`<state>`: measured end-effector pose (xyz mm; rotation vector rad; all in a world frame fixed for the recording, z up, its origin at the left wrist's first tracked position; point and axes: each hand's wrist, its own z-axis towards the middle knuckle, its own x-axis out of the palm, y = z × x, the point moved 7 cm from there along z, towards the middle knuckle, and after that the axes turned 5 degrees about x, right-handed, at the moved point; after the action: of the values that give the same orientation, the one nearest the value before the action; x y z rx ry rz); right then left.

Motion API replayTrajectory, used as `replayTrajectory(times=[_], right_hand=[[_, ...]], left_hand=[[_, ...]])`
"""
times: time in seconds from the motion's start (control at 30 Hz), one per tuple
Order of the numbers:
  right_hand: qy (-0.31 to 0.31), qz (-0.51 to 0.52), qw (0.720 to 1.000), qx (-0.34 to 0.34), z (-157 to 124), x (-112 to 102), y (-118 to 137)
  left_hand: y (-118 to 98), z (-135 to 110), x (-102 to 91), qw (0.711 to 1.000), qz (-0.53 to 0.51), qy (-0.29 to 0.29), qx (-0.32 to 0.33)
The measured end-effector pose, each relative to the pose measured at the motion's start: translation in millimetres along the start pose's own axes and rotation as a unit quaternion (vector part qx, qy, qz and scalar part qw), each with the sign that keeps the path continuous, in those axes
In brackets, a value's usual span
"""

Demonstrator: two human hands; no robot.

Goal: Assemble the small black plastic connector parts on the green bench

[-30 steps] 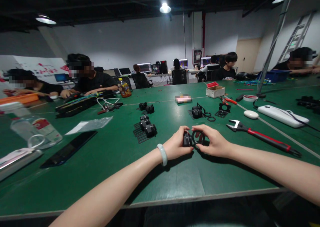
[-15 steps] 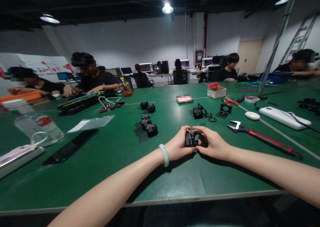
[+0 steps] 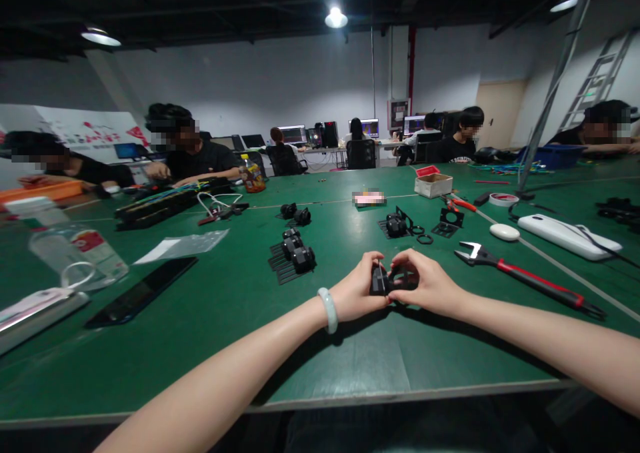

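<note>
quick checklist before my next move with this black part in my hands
1. Left hand grips the small black part: ok.
2. Right hand grips it too: ok.
3. Part sits well inside the green table's edge: ok.
4. Adjustable wrench lies clear of both hands: ok.
5. Black ring lies on the table beyond the hands: ok.
6. How the part's pieces sit together: cannot tell, fingers cover them.

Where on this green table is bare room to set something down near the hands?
Bare table lies between the black phone and the left forearm, and between both forearms by the near edge. Crowded: beyond the right hand, around the wrench, mouse and black brackets; the black assemblies past the left hand. Both hands pinch a black part.
</note>
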<state>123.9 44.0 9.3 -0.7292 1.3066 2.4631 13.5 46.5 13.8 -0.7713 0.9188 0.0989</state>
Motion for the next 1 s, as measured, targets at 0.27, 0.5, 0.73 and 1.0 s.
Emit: replayTrajectory(times=[0.27,0.5,0.73,1.0], right_hand=[[0.056,0.041,0.997,0.044,0,8,-8],[0.045,0.045,0.998,0.027,1,8,-7],[0.053,0.082,0.994,0.045,3,15,-13],[0.082,0.123,0.987,0.063,2,19,-12]], left_hand=[[1,0,1.4,1.0,-0.016,0.014,-0.01],[2,0,2.5,0.999,-0.032,0.025,-0.02],[5,0,4.6,0.998,-0.04,0.039,-0.032],[7,0,5.1,0.996,-0.064,0.039,-0.042]])
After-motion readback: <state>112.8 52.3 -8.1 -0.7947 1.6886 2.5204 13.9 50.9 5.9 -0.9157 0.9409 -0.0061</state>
